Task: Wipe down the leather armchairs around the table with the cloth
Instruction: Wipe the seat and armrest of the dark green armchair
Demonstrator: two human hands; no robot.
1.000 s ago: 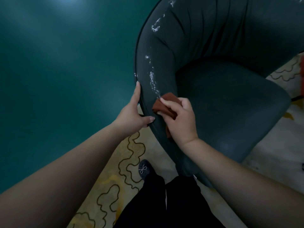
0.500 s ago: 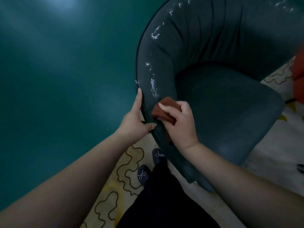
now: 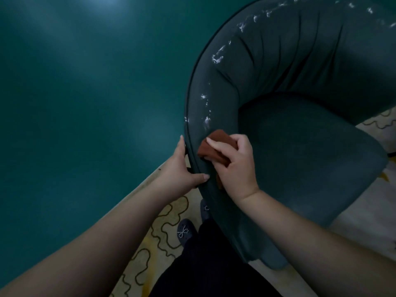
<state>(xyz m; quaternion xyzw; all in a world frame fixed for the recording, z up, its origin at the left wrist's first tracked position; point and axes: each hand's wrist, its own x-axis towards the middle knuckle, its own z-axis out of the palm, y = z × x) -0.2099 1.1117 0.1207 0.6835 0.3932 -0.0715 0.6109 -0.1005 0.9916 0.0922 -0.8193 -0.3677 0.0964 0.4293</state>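
The cloth point(image 3: 214, 147) is gripped by the right hand point(image 3: 237, 166); the chair point(image 3: 310, 159) rim is clasped by the left hand point(image 3: 179, 168). White flecks point(image 3: 206, 120) could be smeared if pressed unevenly.

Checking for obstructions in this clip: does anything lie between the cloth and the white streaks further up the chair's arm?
Nothing visible does. The right hand presses the rust-brown folded cloth on the dark teal leather armchair, just below the nearest white streaks; bare leather lies between. The left hand grips the outer rim, off that path.
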